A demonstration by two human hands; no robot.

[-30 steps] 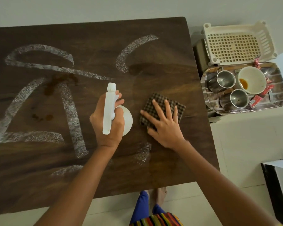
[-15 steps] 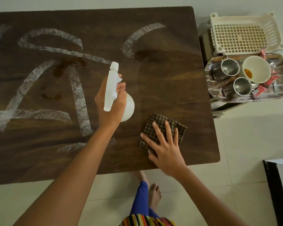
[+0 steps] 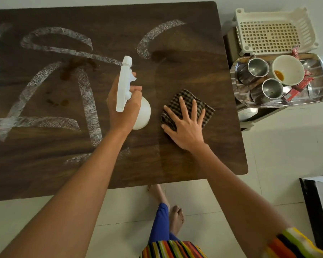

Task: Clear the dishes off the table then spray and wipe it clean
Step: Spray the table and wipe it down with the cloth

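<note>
A dark wooden table (image 3: 175,161) carries white foamy streaks (image 3: 86,94) and brown stains (image 3: 71,69) across its left and middle. My left hand (image 3: 123,107) grips a white spray bottle (image 3: 125,84) above the table, nozzle pointing away from me. My right hand (image 3: 185,127) presses flat, fingers spread, on a folded dark checked cloth (image 3: 185,101) lying on the table's right part. The strip around the cloth shows no streaks.
Right of the table a steel tray (image 3: 321,94) holds two steel cups (image 3: 257,67), a white bowl (image 3: 289,69) with orange residue and red wrappers. A cream plastic basket (image 3: 272,32) sits behind it. My bare feet (image 3: 175,216) stand on the tiled floor below the table's near edge.
My right hand slid the cloth toward the near edge, then back up the table. The left hand kept holding the spray bottle in about the same place.
</note>
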